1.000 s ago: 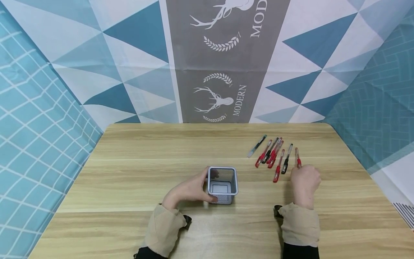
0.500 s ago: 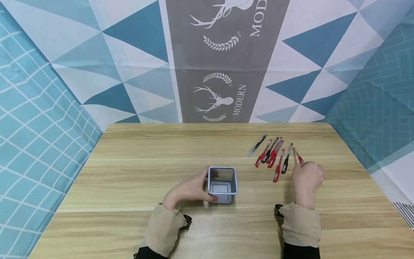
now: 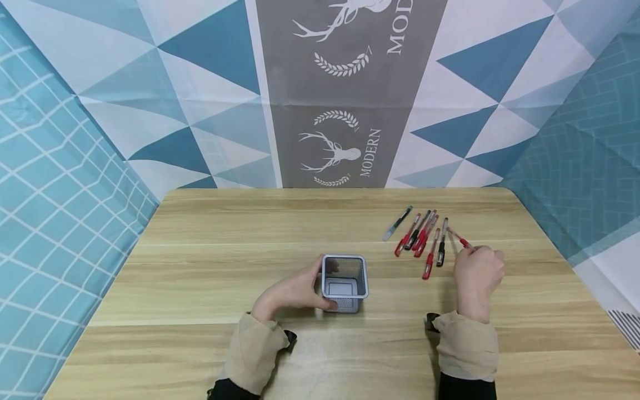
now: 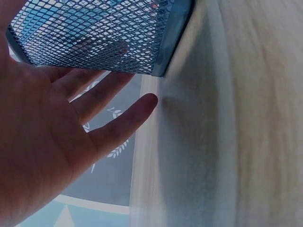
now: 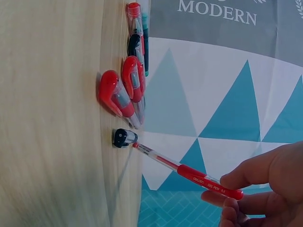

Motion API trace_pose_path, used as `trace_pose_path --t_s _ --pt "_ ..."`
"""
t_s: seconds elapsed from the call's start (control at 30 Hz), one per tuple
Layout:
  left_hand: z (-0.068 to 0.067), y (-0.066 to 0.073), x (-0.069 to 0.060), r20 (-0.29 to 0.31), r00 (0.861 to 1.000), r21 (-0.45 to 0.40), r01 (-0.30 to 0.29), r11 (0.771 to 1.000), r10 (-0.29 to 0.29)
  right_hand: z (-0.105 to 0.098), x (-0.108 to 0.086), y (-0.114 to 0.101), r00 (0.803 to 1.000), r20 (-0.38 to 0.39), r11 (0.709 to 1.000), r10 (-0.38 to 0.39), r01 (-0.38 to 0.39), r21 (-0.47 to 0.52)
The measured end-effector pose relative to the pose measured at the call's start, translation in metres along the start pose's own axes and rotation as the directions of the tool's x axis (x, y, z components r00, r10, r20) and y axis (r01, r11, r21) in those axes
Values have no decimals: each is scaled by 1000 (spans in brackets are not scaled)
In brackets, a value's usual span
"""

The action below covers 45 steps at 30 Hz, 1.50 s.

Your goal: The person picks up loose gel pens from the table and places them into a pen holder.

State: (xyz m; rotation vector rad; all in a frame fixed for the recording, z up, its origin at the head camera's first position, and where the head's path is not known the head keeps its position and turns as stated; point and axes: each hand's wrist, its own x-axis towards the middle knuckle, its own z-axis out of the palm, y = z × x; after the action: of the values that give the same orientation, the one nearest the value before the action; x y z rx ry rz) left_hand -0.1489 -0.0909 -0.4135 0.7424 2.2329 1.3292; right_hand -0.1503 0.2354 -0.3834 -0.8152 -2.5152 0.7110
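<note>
My left hand (image 3: 297,289) holds a grey metal mesh pen holder (image 3: 348,306) from its left side, thumb at the near wall and fingers behind. In the left wrist view the mesh wall (image 4: 94,38) lies against the fingers, with the little finger standing apart from it. My right hand (image 3: 478,273) pinches a red gel pen (image 5: 199,178) by its red end, between thumb and fingers. The pen slants up and left, its far end at a black pen (image 3: 442,244) on the table; I cannot tell if they touch. No pens show inside the holder.
Left of the held pen lie several red pens (image 3: 431,255) and another black one, close together. A teal-ended pen (image 3: 398,223) lies at their far left. The wooden table (image 3: 225,233) ends at a patterned cloth backdrop (image 3: 330,111).
My right hand has shifted slightly right, and the red pen has swung from nearly upright to a leftward slant. The nearby black pen has turned slightly. My left hand and the holder stay put.
</note>
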Motion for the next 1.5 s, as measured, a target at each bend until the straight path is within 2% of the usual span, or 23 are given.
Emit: trace_pose_path --t_s 0.23,0.6,1.1,1.5 --pt "0 0 0 -5 1000 13 -3 1000 3 -2 -1 -1 997 -70 1000 -16 17 13" --pt "0 1 0 -4 1000 0 -8 1000 8 -6 0 -5 994 -109 1000 -6 8 14" --pt "0 0 0 -8 1000 11 3 1000 -3 -8 1 -8 970 -244 990 -2 37 139" --pt "0 0 0 -6 1000 18 13 1000 -13 -10 -2 -12 952 -306 977 -32 95 192"
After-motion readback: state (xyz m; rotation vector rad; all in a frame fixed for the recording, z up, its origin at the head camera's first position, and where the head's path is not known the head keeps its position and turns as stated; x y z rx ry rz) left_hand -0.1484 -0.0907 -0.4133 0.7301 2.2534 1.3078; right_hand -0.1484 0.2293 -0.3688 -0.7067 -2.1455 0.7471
